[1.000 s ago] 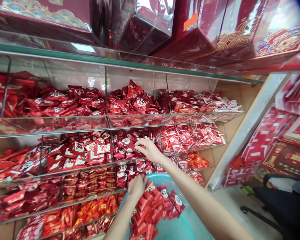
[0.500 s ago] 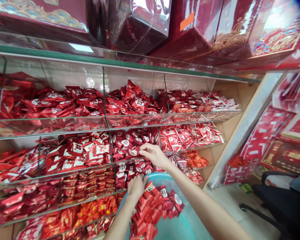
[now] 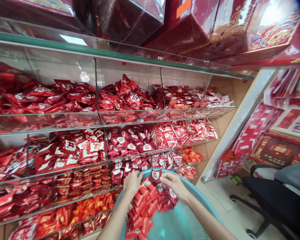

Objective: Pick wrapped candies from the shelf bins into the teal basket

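My right hand (image 3: 175,186) pinches a small dark red candy packet (image 3: 155,175) with a white round label, just above the far rim of a turquoise plastic basket (image 3: 202,196). The fingers of my left hand (image 3: 132,182) are wrapped over that basket's far left rim. Inside it, a heap of bright red packets (image 3: 142,210) lies to the left. Several dark red packets (image 3: 168,198) rest beside them, under my right hand. Behind the basket, a shelf compartment holds more dark red packets (image 3: 130,141) of similar look.
Tiered glass shelves (image 3: 65,125) with dividers hold piles of red and orange packets. Large wrapped gift boxes (image 3: 190,30) stand on the top shelf. A black swivel chair (image 3: 267,196) is on the floor at right, near stacked red printed goods (image 3: 280,150).
My right hand has come down from the dark red packets on the shelf to the basket, now with one packet. My left hand stays at the rim. The view has shifted slightly.
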{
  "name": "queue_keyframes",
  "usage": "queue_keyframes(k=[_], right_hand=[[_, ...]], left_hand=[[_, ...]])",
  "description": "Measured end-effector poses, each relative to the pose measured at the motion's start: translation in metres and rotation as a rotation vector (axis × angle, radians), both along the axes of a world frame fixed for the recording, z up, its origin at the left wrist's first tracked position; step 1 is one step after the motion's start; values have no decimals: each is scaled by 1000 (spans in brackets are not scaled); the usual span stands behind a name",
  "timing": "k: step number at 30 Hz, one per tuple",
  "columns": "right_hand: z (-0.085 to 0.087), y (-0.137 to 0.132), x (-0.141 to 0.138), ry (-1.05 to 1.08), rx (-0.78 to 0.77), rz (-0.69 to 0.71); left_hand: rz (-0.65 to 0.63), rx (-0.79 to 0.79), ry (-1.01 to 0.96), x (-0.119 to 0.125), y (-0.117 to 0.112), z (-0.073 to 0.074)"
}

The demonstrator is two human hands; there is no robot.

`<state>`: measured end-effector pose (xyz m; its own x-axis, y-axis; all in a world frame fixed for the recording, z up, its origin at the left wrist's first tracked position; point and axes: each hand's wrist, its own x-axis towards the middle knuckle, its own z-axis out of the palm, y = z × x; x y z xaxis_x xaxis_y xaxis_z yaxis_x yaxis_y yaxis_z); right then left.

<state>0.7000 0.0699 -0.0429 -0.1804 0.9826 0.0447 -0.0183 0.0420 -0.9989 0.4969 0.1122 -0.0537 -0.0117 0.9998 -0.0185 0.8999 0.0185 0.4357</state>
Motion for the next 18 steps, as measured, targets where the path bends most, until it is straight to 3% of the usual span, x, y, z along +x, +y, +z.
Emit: queue_keyframes(k=[3,8,13,18], right_hand=[[-9,5,-4,53,-42,-9],[-15,7,-11,66,-81,2],[-25,5,-18,1,-83,2],[-34,7,-20,15,-114,-59]], left_hand=[[-7,34,-146,-2,1,-1],[-157,31,-433,-5,6,-4],[-205,-113,-550,-8,10,-6],[-378,-11,-578,-12,8,-4]])
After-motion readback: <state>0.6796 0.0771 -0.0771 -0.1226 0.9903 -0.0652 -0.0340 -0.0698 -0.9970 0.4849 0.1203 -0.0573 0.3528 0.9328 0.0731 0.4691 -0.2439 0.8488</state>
